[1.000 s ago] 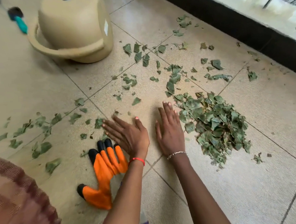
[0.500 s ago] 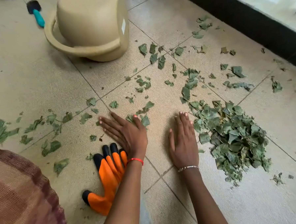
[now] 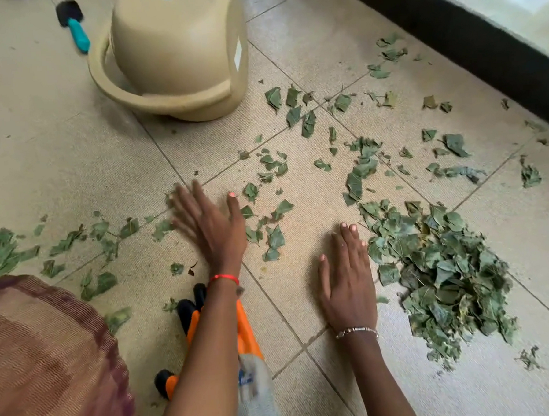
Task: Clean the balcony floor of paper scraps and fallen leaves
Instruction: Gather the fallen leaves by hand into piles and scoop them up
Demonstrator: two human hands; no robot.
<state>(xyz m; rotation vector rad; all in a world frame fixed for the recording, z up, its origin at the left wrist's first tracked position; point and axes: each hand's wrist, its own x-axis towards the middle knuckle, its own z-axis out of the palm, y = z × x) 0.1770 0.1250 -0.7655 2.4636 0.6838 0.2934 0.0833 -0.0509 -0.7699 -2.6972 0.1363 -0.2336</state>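
The right hand point(image 3: 347, 283) lay flat on ribbed tile point(image 3: 290, 289) just left of the crinkled leaf heap point(image 3: 435, 269), fingers straight, holding nothing. The left hand point(image 3: 210, 230), likewise splayed and empty, lay farther left among torn leaf scraps point(image 3: 271, 236).

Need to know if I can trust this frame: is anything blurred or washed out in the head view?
Head view: the left hand is motion-smeared, its fingers worst; the right hand and the leaf pile are sharp; the area beyond the dark ledge, top right, is washed out by daylight.
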